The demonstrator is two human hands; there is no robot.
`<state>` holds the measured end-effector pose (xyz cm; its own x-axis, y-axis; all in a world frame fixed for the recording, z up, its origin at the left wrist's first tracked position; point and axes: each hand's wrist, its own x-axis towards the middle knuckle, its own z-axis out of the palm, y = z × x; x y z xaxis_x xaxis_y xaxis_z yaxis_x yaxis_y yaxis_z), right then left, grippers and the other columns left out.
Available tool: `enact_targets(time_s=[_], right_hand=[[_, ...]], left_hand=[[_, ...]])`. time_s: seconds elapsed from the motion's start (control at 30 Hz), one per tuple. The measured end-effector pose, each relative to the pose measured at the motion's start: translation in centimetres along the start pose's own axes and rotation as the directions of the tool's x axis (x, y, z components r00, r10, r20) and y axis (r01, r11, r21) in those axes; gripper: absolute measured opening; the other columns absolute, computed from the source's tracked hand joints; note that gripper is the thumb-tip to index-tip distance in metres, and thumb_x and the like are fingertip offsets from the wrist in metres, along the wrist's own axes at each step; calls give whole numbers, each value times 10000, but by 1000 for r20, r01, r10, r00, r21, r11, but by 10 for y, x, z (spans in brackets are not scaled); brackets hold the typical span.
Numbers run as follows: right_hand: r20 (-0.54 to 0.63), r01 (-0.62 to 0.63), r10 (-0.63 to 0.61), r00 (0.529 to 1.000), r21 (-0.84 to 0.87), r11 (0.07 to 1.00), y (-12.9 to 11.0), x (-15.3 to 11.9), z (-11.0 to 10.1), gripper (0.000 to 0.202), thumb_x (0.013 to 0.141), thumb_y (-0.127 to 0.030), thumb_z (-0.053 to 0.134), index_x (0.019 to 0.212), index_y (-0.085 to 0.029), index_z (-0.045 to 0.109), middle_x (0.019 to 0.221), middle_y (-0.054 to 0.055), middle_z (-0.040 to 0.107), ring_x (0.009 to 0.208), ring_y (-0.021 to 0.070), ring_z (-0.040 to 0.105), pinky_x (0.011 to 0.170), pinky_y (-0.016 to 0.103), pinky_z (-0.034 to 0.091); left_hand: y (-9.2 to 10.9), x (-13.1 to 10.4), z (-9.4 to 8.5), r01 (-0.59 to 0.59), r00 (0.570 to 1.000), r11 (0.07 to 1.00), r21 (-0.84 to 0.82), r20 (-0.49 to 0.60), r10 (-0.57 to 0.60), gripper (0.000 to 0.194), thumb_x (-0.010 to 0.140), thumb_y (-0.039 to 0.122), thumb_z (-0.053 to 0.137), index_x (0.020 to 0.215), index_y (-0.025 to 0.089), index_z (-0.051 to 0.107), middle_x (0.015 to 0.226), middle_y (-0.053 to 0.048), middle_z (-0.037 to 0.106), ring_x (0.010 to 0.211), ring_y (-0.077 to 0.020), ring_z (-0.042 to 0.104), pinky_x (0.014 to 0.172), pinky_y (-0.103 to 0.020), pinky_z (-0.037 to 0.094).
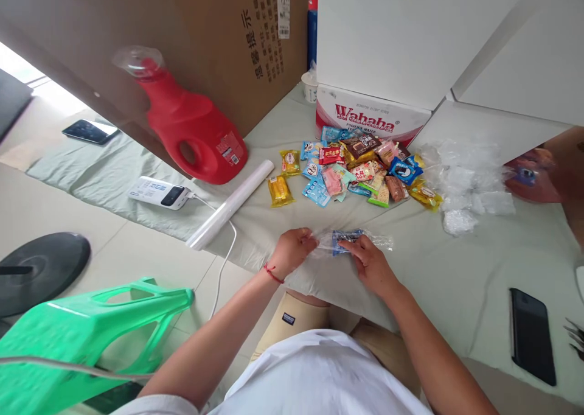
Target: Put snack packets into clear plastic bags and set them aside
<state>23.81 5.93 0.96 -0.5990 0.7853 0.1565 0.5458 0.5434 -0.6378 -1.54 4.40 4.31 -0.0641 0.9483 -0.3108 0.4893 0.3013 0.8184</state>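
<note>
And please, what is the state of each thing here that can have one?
Left hand, fingers pinching clear plastic
Right hand, fingers on blue packet
Snack packets, heaped
Clear bags, crumpled
Plastic roll, lying down
Power bank, cable plugged in
Red jug, standing, clear cap on
Left phone, lying flat
Right phone, lying flat

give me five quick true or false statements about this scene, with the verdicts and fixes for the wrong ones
1. The left hand holds clear plastic. True.
2. The stool is red. False: the stool is green.
3. The right hand is at a blue packet. True.
4. Nothing is plugged into the power bank. False: a white cable is plugged into the power bank.
5. Wrapped snacks lie in front of the Wahaha box. True.
</note>
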Motion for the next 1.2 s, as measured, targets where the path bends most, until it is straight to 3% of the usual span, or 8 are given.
enact_targets(time_s=[0.17,0.4,0.53,0.67,0.8,0.9,1.1,1.2], right_hand=[[-21,-36,38,999,88,995,-7,6,6,511,945,-73,439,1336,-301,677,919,48,521,788,170,564,740,306,508],[27,-209,214,976,363,908,-14,9,-3,288,929,-242,535,1146,-252,723,895,45,616,790,183,578,713,303,479],[-76,-423,552,830,559,713,4,-5,-18,399,914,-431,592,1248,-219,647,959,48,696,671,158,566,613,284,456],[-413,-495,618,670,372,785,25,-16,-40,429,900,-540,619,1147,-198,695,1034,83,678,674,157,525,664,320,477],[-348,-319,339,874,117,941,25,-10,-53,584,875,-548,689,1365,-239,624,1167,114,664,1069,279,551,920,429,488],[-147,-165,162,976,-6,986,16,-14,-57,252,947,-366,634,1149,-261,743,912,84,666,1019,279,537,916,449,461],[177,-49,27,984,122,991,7,-65,-80,269,995,-249,512,873,-250,752,807,45,629,826,195,568,740,314,462],[-21,-325,337,941,214,921,17,-71,-91,263,1004,-361,505,999,-246,742,770,12,620,682,158,550,635,270,429]], left_hand=[[27,-4,19,14,999,962,-272,-30,-23,188,817,381,621,746,210,586,618,25,618,579,-140,565,588,-258,417],[49,4,63,-368,922,871,324,4,388,341,967,226,404,1014,183,739,1042,-89,643,974,-216,621,839,-348,507],[36,4,71,-393,883,703,592,31,468,360,929,199,507,1245,208,680,1142,-99,628,1049,-268,561,814,-376,523],[27,2,77,-423,836,589,689,46,547,397,945,189,525,1323,214,644,1138,-107,635,999,-267,542,816,-388,526],[25,-2,81,-415,824,555,721,39,566,409,971,200,516,1356,245,644,1161,-116,631,997,-271,539,798,-388,528],[25,-4,82,-405,828,546,734,40,560,422,981,207,512,1375,284,643,1184,-113,630,1009,-269,546,772,-372,530],[15,-2,87,-410,793,529,743,4,609,413,982,171,516,1351,282,664,1195,-102,655,988,-255,581,733,-343,526],[2,0,91,-481,728,535,694,-25,686,379,1005,161,480,1303,265,689,1209,-100,669,965,-236,605,760,-337,519]])
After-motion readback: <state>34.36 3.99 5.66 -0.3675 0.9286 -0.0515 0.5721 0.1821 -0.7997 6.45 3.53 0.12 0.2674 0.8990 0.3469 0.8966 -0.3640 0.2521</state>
